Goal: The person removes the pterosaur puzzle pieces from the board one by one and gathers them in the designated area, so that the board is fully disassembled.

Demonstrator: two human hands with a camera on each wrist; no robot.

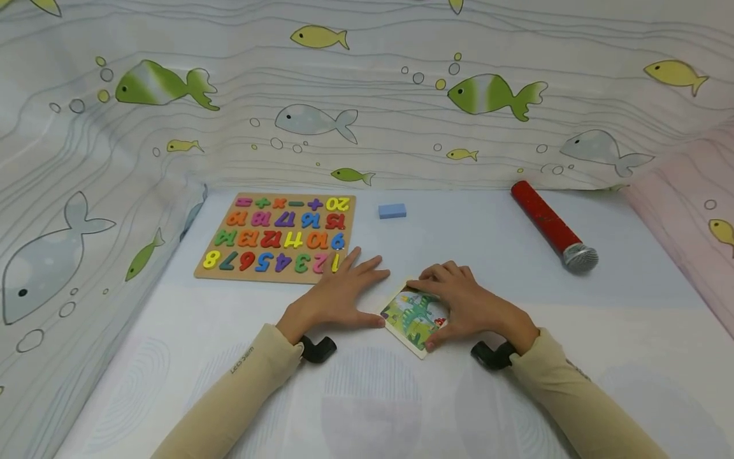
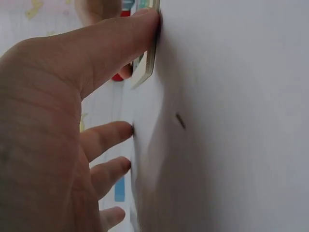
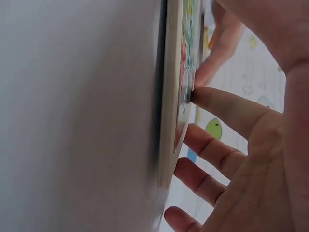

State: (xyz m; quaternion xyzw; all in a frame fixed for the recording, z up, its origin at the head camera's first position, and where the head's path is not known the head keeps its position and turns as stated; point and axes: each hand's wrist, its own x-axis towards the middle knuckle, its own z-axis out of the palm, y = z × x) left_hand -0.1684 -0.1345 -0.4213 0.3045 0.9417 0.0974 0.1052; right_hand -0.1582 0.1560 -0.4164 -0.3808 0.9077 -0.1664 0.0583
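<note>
A small square wooden picture puzzle (image 1: 411, 317), printed with a green dinosaur-like figure, lies at an angle on the table between both hands. My right hand (image 1: 473, 303) holds it across its right part, thumb at the near edge and fingers at the far edge. In the right wrist view, the index fingertip (image 3: 199, 95) touches the printed face, while the lower fingers reach around the wooden rim (image 3: 170, 116). My left hand (image 1: 338, 296) is spread with its fingers apart. Its thumb (image 2: 140, 29) touches the puzzle's side in the left wrist view; the other fingertips rest near the tabletop.
A number board (image 1: 275, 239) with colourful numerals lies behind the left hand, whose fingers overlap its corner. A blue block (image 1: 392, 211) sits farther back. At the back right lies a red microphone (image 1: 550, 223) with a silver head. Fish-printed cloth (image 1: 395, 83) walls the table.
</note>
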